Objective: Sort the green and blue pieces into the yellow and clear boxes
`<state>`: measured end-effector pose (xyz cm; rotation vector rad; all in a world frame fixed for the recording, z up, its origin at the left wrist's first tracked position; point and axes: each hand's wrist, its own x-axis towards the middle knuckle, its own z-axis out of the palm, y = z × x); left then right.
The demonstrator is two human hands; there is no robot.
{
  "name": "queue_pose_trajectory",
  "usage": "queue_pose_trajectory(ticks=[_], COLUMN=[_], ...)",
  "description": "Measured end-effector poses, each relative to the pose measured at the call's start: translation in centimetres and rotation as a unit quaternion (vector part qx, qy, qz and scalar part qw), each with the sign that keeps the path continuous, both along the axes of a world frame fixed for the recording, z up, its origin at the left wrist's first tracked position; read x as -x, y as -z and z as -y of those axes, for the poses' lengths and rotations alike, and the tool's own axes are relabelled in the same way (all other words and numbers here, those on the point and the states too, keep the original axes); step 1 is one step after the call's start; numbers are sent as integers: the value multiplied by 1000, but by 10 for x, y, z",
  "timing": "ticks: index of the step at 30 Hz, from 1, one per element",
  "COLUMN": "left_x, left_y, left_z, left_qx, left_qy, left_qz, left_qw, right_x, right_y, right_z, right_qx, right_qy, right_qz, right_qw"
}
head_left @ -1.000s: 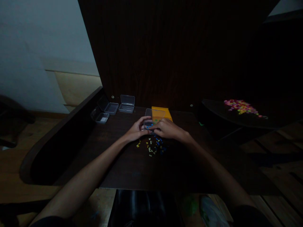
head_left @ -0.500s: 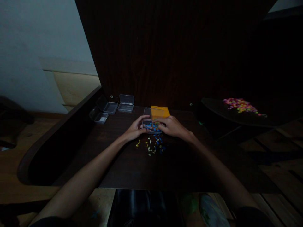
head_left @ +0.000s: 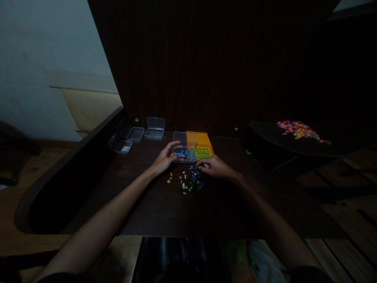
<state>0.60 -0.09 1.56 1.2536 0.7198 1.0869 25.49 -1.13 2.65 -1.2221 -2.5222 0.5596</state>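
Note:
My left hand (head_left: 163,159) is closed around the left side of a clear plastic box (head_left: 185,160), its lid raised at the back. Small blue pieces (head_left: 188,153) lie inside it. Right behind and beside that box is an orange box (head_left: 200,138), lid up, holding many small green pieces (head_left: 204,151). My right hand (head_left: 213,166) is low over the table, just in front of the boxes, thumb and fingers pinched together by loose blue pieces (head_left: 194,178); its fingertips are too small and dark to show what is between them. Cream pieces (head_left: 184,186) and yellow pieces (head_left: 169,181) are scattered nearer me.
Three open clear boxes stand at the back left: one box (head_left: 154,135) by the back panel, another box (head_left: 135,135), and a smaller box (head_left: 123,147) with something white inside. A raised side board (head_left: 67,173) borders the left. Pink and yellow pieces (head_left: 299,129) are heaped on a dark surface at right.
My right hand has come out from over the clear box, down toward the loose blue pieces in front. The green pieces in the orange box are uncovered. My left hand stays on the clear box.

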Motion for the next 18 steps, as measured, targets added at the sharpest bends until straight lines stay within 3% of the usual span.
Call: queue_pose_trajectory(ticks=[18], left_x=[-2], left_y=[0], left_z=[-1], left_qx=[44], left_qy=[27], left_qz=[79], left_qw=[996], right_x=[3], right_y=[-11], right_z=[7], right_qx=[6], right_qy=[4], right_qz=[66], right_qw=[998])
